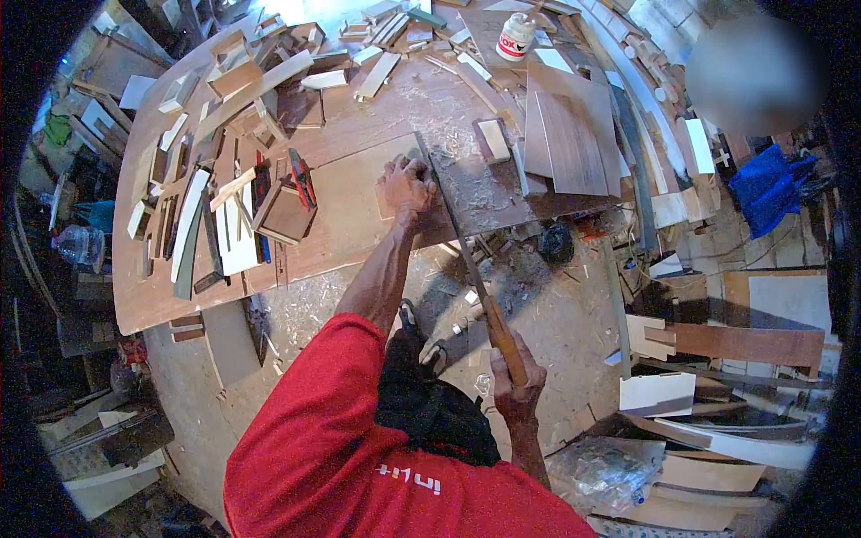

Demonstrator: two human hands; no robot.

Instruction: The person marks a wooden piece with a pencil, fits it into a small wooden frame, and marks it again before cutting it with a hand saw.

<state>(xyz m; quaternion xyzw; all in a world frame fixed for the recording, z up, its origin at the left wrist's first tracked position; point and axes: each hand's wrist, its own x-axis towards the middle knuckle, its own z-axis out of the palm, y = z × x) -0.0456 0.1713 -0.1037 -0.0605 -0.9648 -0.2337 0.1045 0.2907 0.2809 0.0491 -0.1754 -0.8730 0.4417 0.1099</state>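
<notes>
My right hand (520, 386) is wrapped round the wooden handle of a handsaw (462, 235), below the table's front edge. The saw's long narrow blade, seen almost edge-on, slants up and away across that edge. Just left of the blade, my left hand (408, 186) has its fingers curled and presses on a thin light-brown wooden board (345, 199) lying on the worktable (395, 103). How far the fingers reach round the board is hidden, as is whether the teeth are in the wood.
A small box frame (285, 213) and red-handled pliers (302, 179) lie left of the board. To the right are a pale wood block (492, 141), shavings and flat brown panels (569, 134). A white glue bottle (516, 38) stands at the back. Offcuts surround the table.
</notes>
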